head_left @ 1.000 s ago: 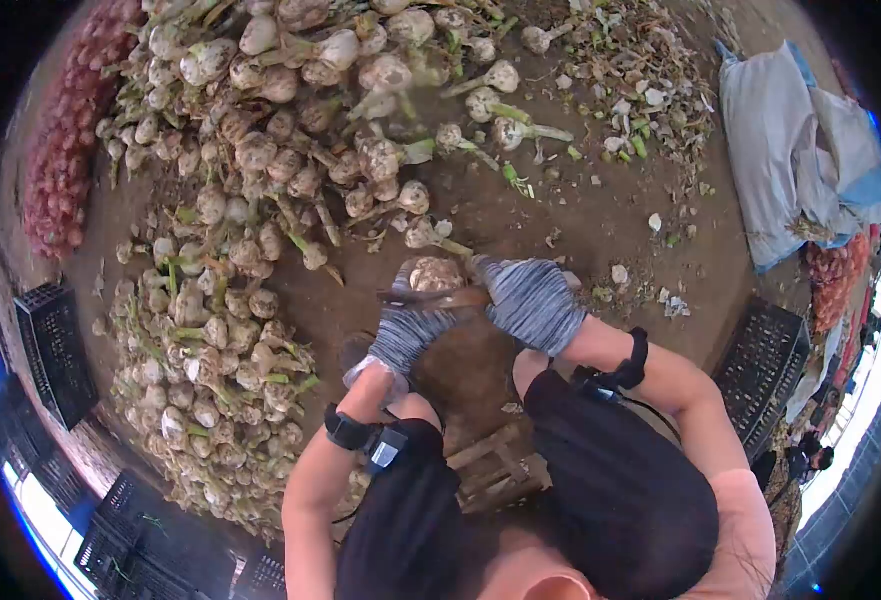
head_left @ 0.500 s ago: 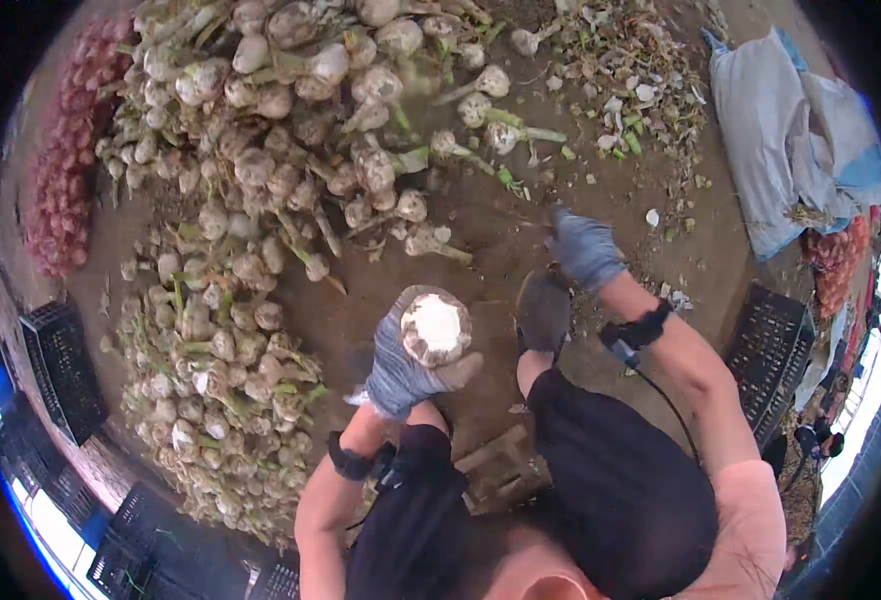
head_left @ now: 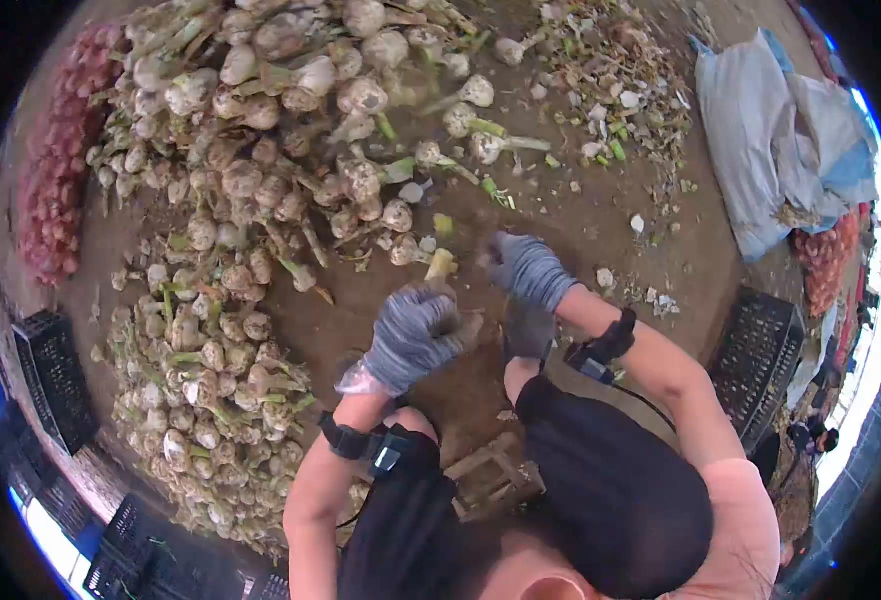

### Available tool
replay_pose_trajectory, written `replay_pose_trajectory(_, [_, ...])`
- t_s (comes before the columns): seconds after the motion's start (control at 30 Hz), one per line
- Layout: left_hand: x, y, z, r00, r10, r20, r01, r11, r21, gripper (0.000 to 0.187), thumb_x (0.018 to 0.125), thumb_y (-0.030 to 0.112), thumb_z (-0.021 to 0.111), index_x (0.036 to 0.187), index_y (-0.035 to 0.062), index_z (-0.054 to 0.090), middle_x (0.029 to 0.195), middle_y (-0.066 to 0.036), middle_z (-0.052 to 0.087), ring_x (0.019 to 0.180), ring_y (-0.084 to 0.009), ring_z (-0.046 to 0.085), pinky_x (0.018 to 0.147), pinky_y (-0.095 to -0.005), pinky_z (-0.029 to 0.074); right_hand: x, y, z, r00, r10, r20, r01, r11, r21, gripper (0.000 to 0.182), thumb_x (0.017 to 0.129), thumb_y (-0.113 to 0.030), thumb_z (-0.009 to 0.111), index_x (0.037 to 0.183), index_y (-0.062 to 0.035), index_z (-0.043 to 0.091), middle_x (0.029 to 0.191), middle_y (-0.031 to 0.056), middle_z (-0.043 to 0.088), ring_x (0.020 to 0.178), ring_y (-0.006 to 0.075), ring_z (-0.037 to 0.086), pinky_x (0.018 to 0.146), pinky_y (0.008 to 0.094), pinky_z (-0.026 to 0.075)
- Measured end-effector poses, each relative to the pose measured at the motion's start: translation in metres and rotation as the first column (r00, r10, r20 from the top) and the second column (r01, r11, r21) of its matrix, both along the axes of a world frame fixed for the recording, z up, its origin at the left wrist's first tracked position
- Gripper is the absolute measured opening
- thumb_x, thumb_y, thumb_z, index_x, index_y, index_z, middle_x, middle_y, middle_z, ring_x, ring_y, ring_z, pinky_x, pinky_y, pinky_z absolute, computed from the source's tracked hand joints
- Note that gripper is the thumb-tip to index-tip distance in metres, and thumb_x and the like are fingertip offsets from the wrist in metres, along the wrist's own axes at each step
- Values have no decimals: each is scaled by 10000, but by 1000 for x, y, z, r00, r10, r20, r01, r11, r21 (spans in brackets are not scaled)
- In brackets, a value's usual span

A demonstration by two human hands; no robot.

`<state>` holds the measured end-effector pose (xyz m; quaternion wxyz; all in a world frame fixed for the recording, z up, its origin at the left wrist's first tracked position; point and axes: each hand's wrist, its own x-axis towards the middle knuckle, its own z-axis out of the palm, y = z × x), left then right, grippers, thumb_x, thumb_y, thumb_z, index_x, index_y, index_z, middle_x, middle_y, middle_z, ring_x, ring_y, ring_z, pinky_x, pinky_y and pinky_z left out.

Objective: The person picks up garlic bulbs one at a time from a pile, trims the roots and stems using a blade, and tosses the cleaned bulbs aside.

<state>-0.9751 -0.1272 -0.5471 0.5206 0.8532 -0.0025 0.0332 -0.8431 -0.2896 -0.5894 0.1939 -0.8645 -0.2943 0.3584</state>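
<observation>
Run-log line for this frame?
left hand: curled, garlic stem just beyond, grip hidden | right hand: blurred, apart from left, hold unclear | garlic pile: on ground

Brown floor (head_left: 676, 265), bare through the middle, garlic heap (head_left: 246, 180) with stalks attached sprawled from far edge down the left side. Peel scraps (head_left: 611, 95) strewn toward far right corner; along right edge, whitish sack (head_left: 756, 140), then orange-red mesh bag (head_left: 829, 265), then black crate (head_left: 758, 355). Left edge: reddish net sack (head_left: 61, 170) toward far corner, dark slotted crate (head_left: 56, 380) nearer.
</observation>
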Motion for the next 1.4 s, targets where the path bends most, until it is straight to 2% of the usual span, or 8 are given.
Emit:
replay_pose_trajectory(0.2, [-69,50,37,912,253,-323,-119,916,383,195,706,258,667,733,80,592,754,-109,581,685,-307,567,605,-387,456,4,-58,-30,996,-28,84,40,989,-140,300,778,-269,538,945,-22,568,798,227,598,783,384,580,684,436,469])
replay_pose_trajectory(0.33, [-175,133,86,117,697,-707,363,632,684,387,731,370,618,968,64,612,883,-170,600,817,-328,596,693,-403,477,0,-47,-6,993,-58,106,69,993,-96,310,794,-288,533,979,-41,561,779,229,596,773,380,578,670,445,465])
replay_pose_trajectory(0.43, [-227,161,131,64,883,-466,321,424,847,375,744,330,626,1005,63,585,950,-173,608,893,-311,592,768,-396,460,-4,-46,-11,995,-39,95,49,993,-107,311,797,-291,532,978,-40,562,768,229,595,767,380,577,664,447,464])
replay_pose_trajectory(0.63, [-112,117,46,940,211,-270,169,401,900,370,760,83,529,1123,155,533,1123,-15,563,652,-193,598,495,-317,494,-15,-34,-11,996,3,86,9,991,-134,310,795,-291,542,974,-40,568,791,222,601,771,384,578,668,449,462])
replay_pose_trajectory(0.9, [-56,133,-94,904,131,-407,294,498,816,455,784,97,545,1227,110,439,980,-152,595,721,-233,610,600,-353,503,-24,-35,-12,1000,-28,11,28,999,-18,304,791,-285,553,964,-36,575,824,222,602,780,387,577,682,444,461])
replay_pose_trajectory(0.97, [-48,95,-63,896,396,-200,-361,913,193,469,797,139,604,1229,87,430,935,-152,590,748,-184,593,637,-303,500,-27,-18,4,997,-72,-22,71,997,-14,300,792,-284,553,970,-44,574,814,222,600,773,386,577,672,445,459])
replay_pose_trajectory(1.1, [-38,45,-26,793,278,-543,-561,680,-471,512,733,116,702,1183,57,463,967,-47,586,869,-119,553,739,-267,487,-35,-1,11,993,-62,-100,72,993,95,300,793,-285,553,981,-52,567,791,218,597,761,383,578,653,446,456])
replay_pose_trajectory(1.4, [-39,10,-39,811,250,-530,-415,883,-219,483,670,189,735,1073,34,518,965,-81,616,856,-169,594,764,-291,482,-42,32,48,925,336,175,-343,939,7,342,712,-166,571,1031,-47,545,722,148,608,664,309,600,589,397,477])
